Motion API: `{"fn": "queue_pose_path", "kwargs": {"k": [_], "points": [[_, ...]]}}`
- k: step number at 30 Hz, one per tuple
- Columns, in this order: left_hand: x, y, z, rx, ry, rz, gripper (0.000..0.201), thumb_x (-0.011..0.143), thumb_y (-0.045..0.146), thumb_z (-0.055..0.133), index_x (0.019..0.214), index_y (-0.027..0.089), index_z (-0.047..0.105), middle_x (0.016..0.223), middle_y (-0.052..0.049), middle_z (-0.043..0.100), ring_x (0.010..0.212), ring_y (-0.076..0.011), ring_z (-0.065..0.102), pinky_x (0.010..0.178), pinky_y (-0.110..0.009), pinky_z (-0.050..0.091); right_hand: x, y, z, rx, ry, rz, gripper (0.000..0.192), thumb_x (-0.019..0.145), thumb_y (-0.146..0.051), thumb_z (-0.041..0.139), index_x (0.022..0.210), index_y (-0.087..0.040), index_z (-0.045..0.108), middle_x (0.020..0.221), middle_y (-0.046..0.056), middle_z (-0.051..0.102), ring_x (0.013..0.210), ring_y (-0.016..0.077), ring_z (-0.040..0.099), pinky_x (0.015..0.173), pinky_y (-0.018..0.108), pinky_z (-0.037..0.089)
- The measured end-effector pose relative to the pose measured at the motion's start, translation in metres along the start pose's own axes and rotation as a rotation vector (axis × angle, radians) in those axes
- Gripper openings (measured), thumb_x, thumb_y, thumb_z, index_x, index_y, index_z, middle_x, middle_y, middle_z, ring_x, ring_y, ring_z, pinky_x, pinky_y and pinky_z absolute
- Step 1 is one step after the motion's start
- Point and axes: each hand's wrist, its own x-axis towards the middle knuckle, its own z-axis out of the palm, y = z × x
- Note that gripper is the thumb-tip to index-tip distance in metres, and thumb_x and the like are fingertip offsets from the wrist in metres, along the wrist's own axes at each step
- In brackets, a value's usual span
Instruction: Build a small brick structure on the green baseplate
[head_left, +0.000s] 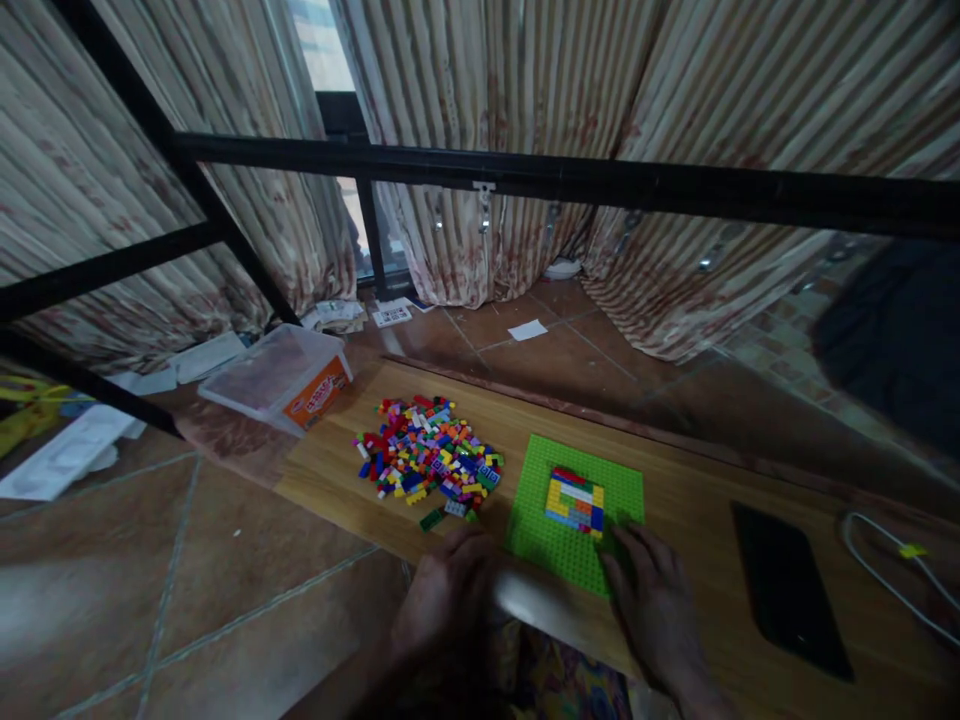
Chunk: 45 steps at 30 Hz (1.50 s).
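Note:
A green baseplate lies on the wooden bench, bearing a low block of toy bricks in yellow, red, white, blue and orange. My right hand rests at the plate's right side, fingers stretched out and apart, the tips near the block's lower right corner. To the left of the plate is a heap of loose toy bricks in many colours. My left hand is at the bench's near edge, just below the heap, with its fingers curled together. Whatever is in those fingers, if anything, is hidden.
A clear plastic box with an orange label stands at the bench's left end. A dark flat object like a phone or tablet and a white cable lie on the right. Black metal bars cross beyond the bench, before striped curtains.

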Motion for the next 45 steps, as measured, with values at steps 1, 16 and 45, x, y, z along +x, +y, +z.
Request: {"fn": "queue_pose_path", "kwargs": {"k": [1, 16, 45], "points": [[-0.006, -0.003, -0.007, -0.010, 0.008, -0.013, 0.024, 0.093, 0.022, 0.045, 0.110, 0.025, 0.062, 0.113, -0.009, 0.064, 0.100, -0.0183, 0.063, 0.087, -0.029, 0.053, 0.001, -0.002, -0.002, -0.002, 0.000, 0.004, 0.047, 0.092, -0.054, 0.040, 0.116, -0.019, 0.060, 0.119, 0.014, 0.057, 0.110, 0.0313, 0.052, 0.093, 0.051, 0.046], [-0.022, -0.050, -0.032, 0.181, 0.321, -0.163, 0.023, 0.089, 0.018, 0.051, 0.111, 0.021, 0.056, 0.104, -0.006, 0.061, 0.088, -0.0169, 0.064, 0.076, -0.028, 0.055, 0.053, -0.142, 0.029, 0.204, -0.084, -0.106, 0.025, 0.094, -0.028, 0.043, 0.105, -0.020, 0.064, 0.100, 0.008, 0.067, 0.097, 0.0242, 0.058, 0.087, 0.040, 0.047], [0.096, -0.092, -0.120, 0.672, 0.286, -0.375, 0.027, 0.089, 0.038, 0.052, 0.103, 0.019, 0.063, 0.108, -0.010, 0.059, 0.102, -0.0239, 0.058, 0.085, -0.032, 0.049, 0.083, -0.188, 0.041, 0.592, -0.193, -0.133, 0.019, 0.093, -0.023, 0.047, 0.095, -0.020, 0.065, 0.090, 0.006, 0.067, 0.086, 0.0187, 0.062, 0.078, 0.031, 0.049]]}}
